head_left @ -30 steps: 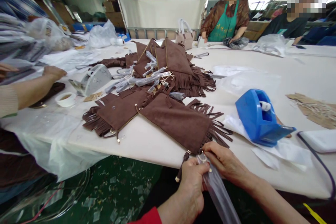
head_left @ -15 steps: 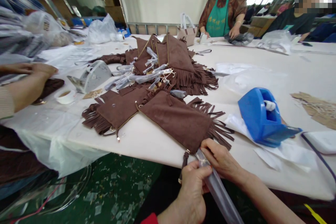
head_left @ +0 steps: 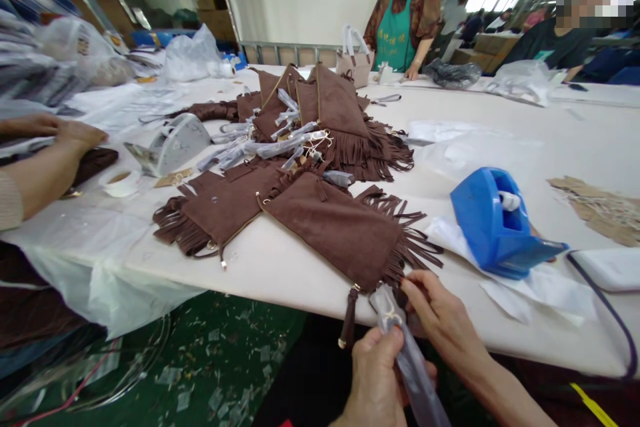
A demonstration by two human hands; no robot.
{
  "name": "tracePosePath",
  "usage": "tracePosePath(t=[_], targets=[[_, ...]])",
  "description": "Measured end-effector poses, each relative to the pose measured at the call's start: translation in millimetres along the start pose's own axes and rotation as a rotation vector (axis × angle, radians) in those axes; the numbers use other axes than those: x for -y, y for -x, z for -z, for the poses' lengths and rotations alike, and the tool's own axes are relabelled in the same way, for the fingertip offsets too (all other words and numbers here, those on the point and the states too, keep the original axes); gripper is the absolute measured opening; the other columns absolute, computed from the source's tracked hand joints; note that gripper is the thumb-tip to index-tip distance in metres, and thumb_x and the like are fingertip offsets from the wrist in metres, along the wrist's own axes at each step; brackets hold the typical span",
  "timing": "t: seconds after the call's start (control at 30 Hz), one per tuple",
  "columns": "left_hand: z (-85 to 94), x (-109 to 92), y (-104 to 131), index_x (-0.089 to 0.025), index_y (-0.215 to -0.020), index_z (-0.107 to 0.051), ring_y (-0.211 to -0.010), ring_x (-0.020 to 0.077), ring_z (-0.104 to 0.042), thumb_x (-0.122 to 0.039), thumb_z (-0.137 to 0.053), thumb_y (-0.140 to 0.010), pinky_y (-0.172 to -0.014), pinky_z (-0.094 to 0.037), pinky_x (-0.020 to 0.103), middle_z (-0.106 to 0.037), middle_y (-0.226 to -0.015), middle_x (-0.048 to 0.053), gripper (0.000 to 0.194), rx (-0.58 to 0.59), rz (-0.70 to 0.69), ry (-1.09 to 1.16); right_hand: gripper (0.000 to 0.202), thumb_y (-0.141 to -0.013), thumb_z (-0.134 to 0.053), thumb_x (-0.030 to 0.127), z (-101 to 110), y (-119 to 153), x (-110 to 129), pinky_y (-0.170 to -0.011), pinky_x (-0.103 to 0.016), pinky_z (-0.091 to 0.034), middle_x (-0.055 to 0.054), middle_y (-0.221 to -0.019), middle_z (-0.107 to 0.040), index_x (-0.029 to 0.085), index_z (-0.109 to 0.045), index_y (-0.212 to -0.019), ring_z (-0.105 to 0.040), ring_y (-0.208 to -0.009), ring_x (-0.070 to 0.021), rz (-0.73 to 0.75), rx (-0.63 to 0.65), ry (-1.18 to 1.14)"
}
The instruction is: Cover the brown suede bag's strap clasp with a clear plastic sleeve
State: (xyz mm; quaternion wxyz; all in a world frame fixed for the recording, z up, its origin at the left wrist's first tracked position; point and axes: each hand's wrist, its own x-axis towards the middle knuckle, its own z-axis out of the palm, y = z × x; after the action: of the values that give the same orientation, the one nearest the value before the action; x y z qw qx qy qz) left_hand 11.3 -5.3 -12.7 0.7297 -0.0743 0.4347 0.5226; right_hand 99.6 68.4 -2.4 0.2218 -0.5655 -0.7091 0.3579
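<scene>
The left hand (head_left: 375, 373) is low in the picture. Its fingers are closed around a long strap in a clear plastic sleeve (head_left: 407, 353). The right hand (head_left: 440, 320) is just beside it. Its fingers pinch the top of the sleeve, close to where the strap joins the corner of the near brown fringed bag (head_left: 340, 230).

That bag lies flat at the near edge of the white counter (head_left: 575, 147). A small brown tassel (head_left: 347, 320) hangs from its corner over the edge. More brown fringed bags (head_left: 330, 120) are piled behind it, with wrapped straps on top. A blue tape holder (head_left: 493, 223) sits to the right on white paper. A grey tape holder (head_left: 173, 143) and a roll of tape (head_left: 120, 181) sit to the left, near another person's hand (head_left: 75, 137). A person in a green apron (head_left: 397, 30) stands at the far side.

The bag is right at the edge, so a hard pull on the strap could drag it off onto the floor. The thin plastic could also tear or slide off if it is squeezed and tugged.

A second ago both hands were up against the bag's corner. Now the left hand has dropped lower along the strap, and the tassel hangs free. The person in the apron has shifted to the left.
</scene>
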Motion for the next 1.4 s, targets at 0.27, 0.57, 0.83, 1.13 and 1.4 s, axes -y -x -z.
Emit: tracePosePath(t=[0.27, 0.57, 0.83, 1.13, 1.4], targets=[[2.3, 16, 6, -0.013, -0.070, -0.054, -0.042, 0.0150, -0.053, -0.047, -0.066, -0.054, -0.046, -0.039, 0.026, -0.051, -0.044, 0.000, 0.040, -0.009, -0.062, -0.072, 0.035, -0.069, -0.057, 0.050, -6, 36, 7, -0.033, -0.020, -0.020, 0.007, -0.041, -0.040, 0.017, -0.051, -0.058, -0.032, -0.034, -0.0070, -0.530, 0.262, -0.630], [3.3, 3, 5, -0.012, -0.072, -0.051, -0.039, 0.0087, -0.045, -0.043, -0.060, -0.061, -0.041, -0.036, 0.021, -0.054, -0.051, 0.000, 0.034, -0.067, -0.147, -0.178, 0.035, -0.059, -0.062, 0.049, -9, 30, 2, -0.038, -0.020, -0.025, 0.006, -0.040, -0.042, 0.015, -0.056, -0.053, -0.035, -0.039, -0.0074, -0.466, 0.193, -0.571], [5.3, 6, -3, -0.013, -0.071, -0.051, -0.047, 0.0084, -0.047, -0.031, -0.053, -0.070, -0.047, -0.037, 0.020, -0.049, -0.053, -0.002, 0.017, -0.076, -0.265, -0.230, 0.024, -0.064, -0.052, 0.040, -5, 25, 11, -0.040, -0.023, -0.032, 0.005, -0.042, -0.044, 0.019, -0.048, -0.053, -0.042, -0.039, -0.0107, -0.373, 0.232, -0.326], [13.3, 6, 2, -0.017, -0.083, -0.052, -0.076, 0.0180, -0.056, -0.034, -0.046, -0.077, -0.068, -0.041, 0.026, -0.061, -0.083, 0.009, 0.019, -0.138, -0.559, -0.779, 0.016, -0.057, -0.049, 0.017, -10, 1, 19, -0.043, -0.024, -0.026, 0.002, -0.041, -0.046, 0.020, -0.045, -0.042, -0.044, -0.046, -0.0135, -0.303, 0.251, 0.165], [22.1, 6, -5, -0.018, -0.084, -0.048, -0.069, 0.0163, -0.053, -0.036, -0.039, -0.081, -0.064, -0.040, 0.026, -0.058, -0.076, 0.007, 0.021, -0.094, -0.536, -0.917, 0.022, -0.065, -0.045, 0.029, 15, -1, 30, -0.045, -0.024, -0.032, 0.001, -0.046, -0.050, 0.018, -0.053, -0.048, -0.045, -0.048, -0.0129, -0.197, 0.347, 0.030]])
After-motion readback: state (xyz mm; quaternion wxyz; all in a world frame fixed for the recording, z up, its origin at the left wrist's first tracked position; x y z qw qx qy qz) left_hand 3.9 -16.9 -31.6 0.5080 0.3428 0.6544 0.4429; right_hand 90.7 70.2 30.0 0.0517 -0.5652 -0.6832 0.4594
